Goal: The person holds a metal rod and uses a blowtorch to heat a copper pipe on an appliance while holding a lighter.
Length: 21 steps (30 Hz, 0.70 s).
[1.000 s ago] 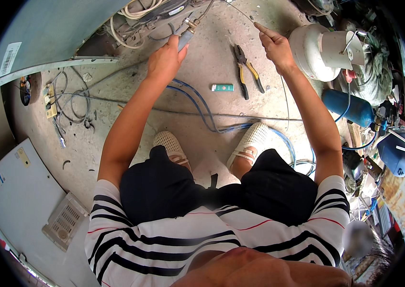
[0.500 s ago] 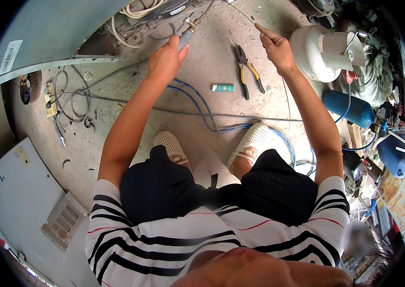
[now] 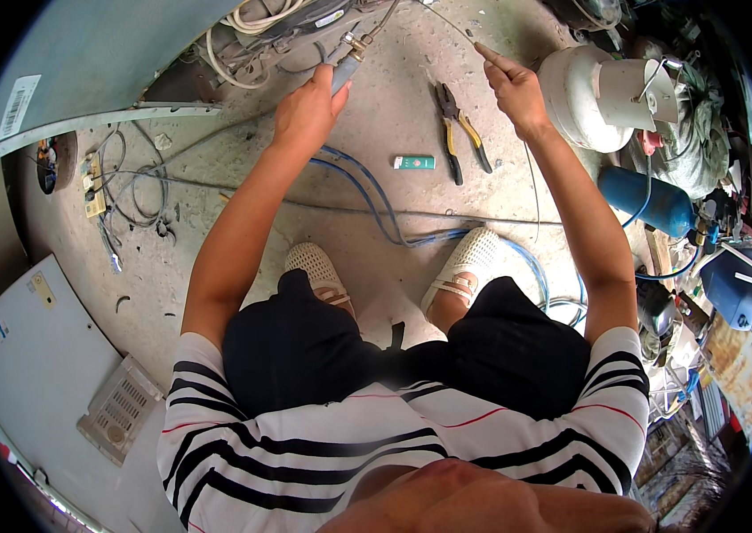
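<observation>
My left hand (image 3: 305, 111) is wrapped round the grey handle of a gas torch (image 3: 345, 71) with brass fittings. The torch's thin metal neck runs up out of the top of the picture, so its tip is hidden. On the right, my right hand (image 3: 516, 96) pinches a thin metal rod (image 3: 449, 24), index finger stretched along it; its far end slants up and left towards the torch neck. Between my hands, pliers (image 3: 449, 105) with yellow-and-black handles lie on the concrete floor. A green lighter (image 3: 415, 163) lies nearer, touched by neither hand.
A white gas cylinder (image 3: 572, 98) stands beside my right wrist, with a blue cylinder (image 3: 647, 200) lying below it. Blue hoses (image 3: 367, 182) and dark cables cross the floor before my feet. A large grey panel (image 3: 100, 53) rises at upper left; clutter lines the right side.
Both hands, the torch and the rod look nearly still. A blurred grey round shape at the lower right has gone from view.
</observation>
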{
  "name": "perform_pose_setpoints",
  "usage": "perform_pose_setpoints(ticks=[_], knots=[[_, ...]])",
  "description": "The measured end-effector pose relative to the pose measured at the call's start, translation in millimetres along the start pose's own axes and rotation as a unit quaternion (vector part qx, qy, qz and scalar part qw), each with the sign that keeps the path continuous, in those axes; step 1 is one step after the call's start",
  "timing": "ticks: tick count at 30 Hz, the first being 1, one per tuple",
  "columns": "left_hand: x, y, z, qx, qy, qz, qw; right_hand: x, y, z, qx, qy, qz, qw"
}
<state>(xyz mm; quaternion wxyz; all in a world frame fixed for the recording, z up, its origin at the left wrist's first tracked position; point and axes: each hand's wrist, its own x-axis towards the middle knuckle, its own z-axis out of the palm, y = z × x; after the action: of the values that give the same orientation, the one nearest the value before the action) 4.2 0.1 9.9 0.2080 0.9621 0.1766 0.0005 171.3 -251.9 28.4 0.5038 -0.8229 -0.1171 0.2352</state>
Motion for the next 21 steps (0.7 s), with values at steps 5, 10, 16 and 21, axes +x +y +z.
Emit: perform_pose_setpoints(ticks=[5,10,16,21], knots=[[0.3,-0.5,0.6,0.001,0.001,0.003,1.000,1.2,1.5,-0.7,-0.011,-0.002,-0.006,1.000],[-0.1,0.1,-0.2,0.003,-0.003,0.003,1.000,3.4,5.0,0.8,-0.009,0.003,-0.021,1.000],[-0.4,-1.0,0.3,0.004,0.000,0.001,1.000,4.7,8.5,1.7,-0.020,0.002,-0.051,0.998],[-0.4,-1.9,-0.5,0.004,-0.002,-0.004,1.000,3.4,6.5,0.3,-0.034,0.003,-0.055,0.998]])
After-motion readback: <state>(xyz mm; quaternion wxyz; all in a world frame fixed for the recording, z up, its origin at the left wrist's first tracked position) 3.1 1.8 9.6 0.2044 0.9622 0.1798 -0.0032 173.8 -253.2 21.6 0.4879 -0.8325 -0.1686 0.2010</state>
